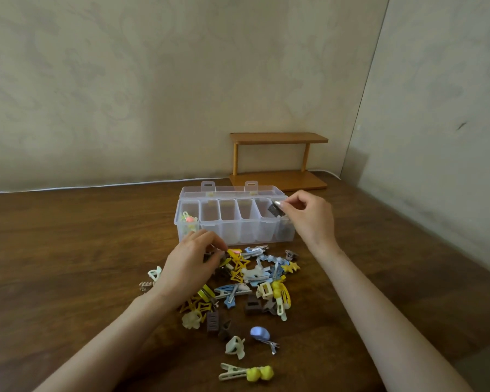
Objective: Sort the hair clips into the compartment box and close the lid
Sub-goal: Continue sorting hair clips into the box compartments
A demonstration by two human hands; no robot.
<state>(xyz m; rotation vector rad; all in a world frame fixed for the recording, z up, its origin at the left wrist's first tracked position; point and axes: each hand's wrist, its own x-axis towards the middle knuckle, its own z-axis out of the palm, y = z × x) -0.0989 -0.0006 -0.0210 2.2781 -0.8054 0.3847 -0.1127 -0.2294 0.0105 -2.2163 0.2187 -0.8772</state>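
Strays: nearest on the brown wooden table (68,250) lie a pale peg clip (246,373) with two yellow balls, a mint claw clip (235,346) and a lilac rounded clip (262,336), each apart from the others.
Pile: a loose heap of hair clips (255,278) sits just before the box, with yellow open stars, blue and white shapes and brown ribbed claws.
Left hand (190,261): fingers curled down at the heap's far left edge; whether they have closed on a clip I cannot tell.
Box: clear plastic compartment box (232,230) with a row of tall wells; the leftmost holds mint and pink clips (188,219).
Right hand (309,216): thumb and forefinger pinch a dark grey clip (276,209) over the box's right end.
Lid (229,190): open, standing behind the wells, two latch tabs up.
Beyond: a small wooden shelf (277,162) against the pale wall.
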